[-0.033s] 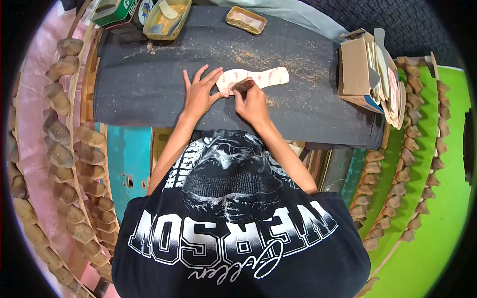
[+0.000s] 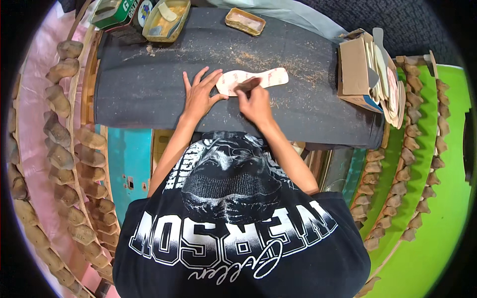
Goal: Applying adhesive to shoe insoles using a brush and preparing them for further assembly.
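Note:
A pale shoe insole (image 2: 271, 77) lies flat on the dark cloth-covered table (image 2: 144, 89). My left hand (image 2: 198, 97) rests flat with its fingers spread, its fingertips pressing the insole's left end. My right hand (image 2: 256, 104) is closed on a small dark brown piece (image 2: 247, 85), which it holds against the middle of the insole. Brown dust (image 2: 293, 64) is scattered on the cloth around the insole.
An open cardboard box (image 2: 355, 67) with a stack of insoles (image 2: 392, 89) stands at the table's right end. A small tin tray (image 2: 244, 21), a yellowish tray (image 2: 166, 20) and a green can (image 2: 112, 12) sit along the far edge. Racks of shoe lasts run down the left (image 2: 59, 149) and right (image 2: 412, 144).

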Available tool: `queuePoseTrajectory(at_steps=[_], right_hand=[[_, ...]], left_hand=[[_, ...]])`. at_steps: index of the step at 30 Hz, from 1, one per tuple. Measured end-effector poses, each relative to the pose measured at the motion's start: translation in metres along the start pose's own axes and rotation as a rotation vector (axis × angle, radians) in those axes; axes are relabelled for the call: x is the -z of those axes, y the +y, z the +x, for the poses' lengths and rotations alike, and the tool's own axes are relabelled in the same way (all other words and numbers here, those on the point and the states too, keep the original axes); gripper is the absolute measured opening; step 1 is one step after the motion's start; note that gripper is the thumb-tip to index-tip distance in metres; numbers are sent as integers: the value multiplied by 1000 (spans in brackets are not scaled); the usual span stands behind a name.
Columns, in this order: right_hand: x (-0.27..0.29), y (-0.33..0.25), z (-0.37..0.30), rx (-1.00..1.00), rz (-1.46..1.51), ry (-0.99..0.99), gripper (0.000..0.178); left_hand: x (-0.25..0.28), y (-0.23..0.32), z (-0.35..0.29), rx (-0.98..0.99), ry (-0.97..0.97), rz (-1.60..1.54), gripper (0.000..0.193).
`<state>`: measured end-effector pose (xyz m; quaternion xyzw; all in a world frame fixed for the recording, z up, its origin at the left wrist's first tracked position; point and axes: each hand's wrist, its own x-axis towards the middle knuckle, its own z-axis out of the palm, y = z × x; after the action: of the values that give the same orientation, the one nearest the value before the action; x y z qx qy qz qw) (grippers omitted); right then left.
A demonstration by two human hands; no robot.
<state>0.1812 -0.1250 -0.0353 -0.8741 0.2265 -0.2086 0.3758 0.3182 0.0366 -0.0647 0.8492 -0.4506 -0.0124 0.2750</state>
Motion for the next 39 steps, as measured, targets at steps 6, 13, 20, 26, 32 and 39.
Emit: queuePoseTrajectory(at_steps=[6, 13, 20, 26, 32, 39], right_hand=[[79, 59, 47, -226, -119, 329, 24], [0, 13, 23, 50, -51, 97, 27], [19, 24, 33, 51, -124, 66, 23], [9, 12, 38, 80, -201, 193, 31], [-35, -20, 30, 181, 79, -10, 16], [-32, -16, 33, 152, 78, 19, 19]], left_hand=[[1, 1, -3, 2, -33, -22, 79], [1, -1, 0, 4, -38, -47, 78], [1, -4, -3, 16, -28, -43, 78], [3, -3, -1, 10, -39, -63, 76], [-5, -11, -4, 8, -18, -47, 78], [-6, -9, -3, 8, 13, -107, 79]])
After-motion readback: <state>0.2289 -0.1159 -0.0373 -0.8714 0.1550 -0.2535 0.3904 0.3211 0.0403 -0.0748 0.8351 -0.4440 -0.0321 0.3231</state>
